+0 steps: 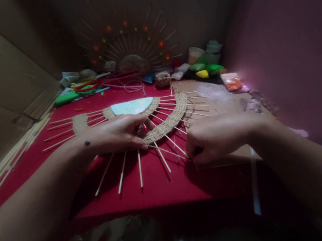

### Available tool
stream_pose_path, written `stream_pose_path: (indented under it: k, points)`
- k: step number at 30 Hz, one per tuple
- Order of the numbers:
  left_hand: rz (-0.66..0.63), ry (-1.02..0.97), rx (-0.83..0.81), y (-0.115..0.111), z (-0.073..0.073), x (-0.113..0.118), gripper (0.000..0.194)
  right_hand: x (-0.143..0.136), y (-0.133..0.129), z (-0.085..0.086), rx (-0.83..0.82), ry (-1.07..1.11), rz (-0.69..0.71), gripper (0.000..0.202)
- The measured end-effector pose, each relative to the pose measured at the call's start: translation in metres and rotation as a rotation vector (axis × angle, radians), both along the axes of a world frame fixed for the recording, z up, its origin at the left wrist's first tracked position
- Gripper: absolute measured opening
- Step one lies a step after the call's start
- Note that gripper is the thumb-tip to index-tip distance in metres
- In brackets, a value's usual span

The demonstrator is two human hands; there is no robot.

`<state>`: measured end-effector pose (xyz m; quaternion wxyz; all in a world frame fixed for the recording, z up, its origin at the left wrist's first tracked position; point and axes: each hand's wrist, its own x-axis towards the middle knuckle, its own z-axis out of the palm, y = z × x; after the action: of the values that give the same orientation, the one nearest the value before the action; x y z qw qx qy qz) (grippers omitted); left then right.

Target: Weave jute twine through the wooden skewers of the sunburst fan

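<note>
Half-round stick frame (pixel 173 120) lies flat on the red tabletop (pixel 161 194), long axis running left to right, straight side away from the person, sticks fanning nearer; its right end overlaps a cardboard sheet (pixel 212 101). The left hand (pixel 116 134) reaches over the middle, thumb and fingers closed on the outer woven band at its near curve. The right hand (pixel 203 140), curled into a fist beside the right-hand sticks, grips a thin strand (pixel 168 151) that slants from the left thumb rightward and slightly toward the person.
</note>
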<state>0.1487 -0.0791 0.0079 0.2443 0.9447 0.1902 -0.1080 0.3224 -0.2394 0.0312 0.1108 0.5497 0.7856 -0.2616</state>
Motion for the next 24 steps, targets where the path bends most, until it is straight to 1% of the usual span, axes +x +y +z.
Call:
stream_pose_path:
  k: [3, 5, 9, 11, 13, 15, 20, 22, 24]
  points:
    - [-0.01, -0.013, -0.034, 0.0, 0.001, -0.001, 0.043, -0.001, -0.002, 0.0, 0.099, -0.133, -0.065, 0.015]
    - [-0.017, -0.02, -0.046, 0.001, 0.002, -0.002, 0.043, 0.002, 0.0, -0.001, 0.18, -0.172, -0.112, 0.015]
    - [-0.039, 0.009, -0.018, 0.002, 0.001, -0.003, 0.043, 0.013, 0.011, -0.005, 0.351, -0.126, -0.262, 0.017]
    - [-0.057, 0.022, 0.0, 0.001, 0.0, -0.004, 0.044, 0.017, 0.018, -0.01, 0.398, -0.101, -0.352, 0.017]
    - [-0.073, 0.027, 0.015, 0.001, -0.001, -0.004, 0.043, 0.019, 0.024, -0.015, 0.402, -0.065, -0.408, 0.018]
    - [-0.088, 0.025, 0.021, 0.002, -0.002, -0.004, 0.043, 0.02, 0.027, -0.02, 0.393, -0.028, -0.436, 0.018]
    - [-0.08, 0.04, 0.013, 0.003, -0.001, -0.005, 0.042, 0.022, 0.029, -0.028, 0.395, 0.039, -0.455, 0.017]
    - [-0.069, 0.041, 0.002, 0.003, 0.001, -0.006, 0.039, 0.022, 0.03, -0.029, 0.383, 0.067, -0.466, 0.016]
    - [-0.045, 0.01, 0.027, 0.0, 0.003, -0.004, 0.036, 0.022, 0.031, -0.03, 0.361, 0.094, -0.473, 0.015]
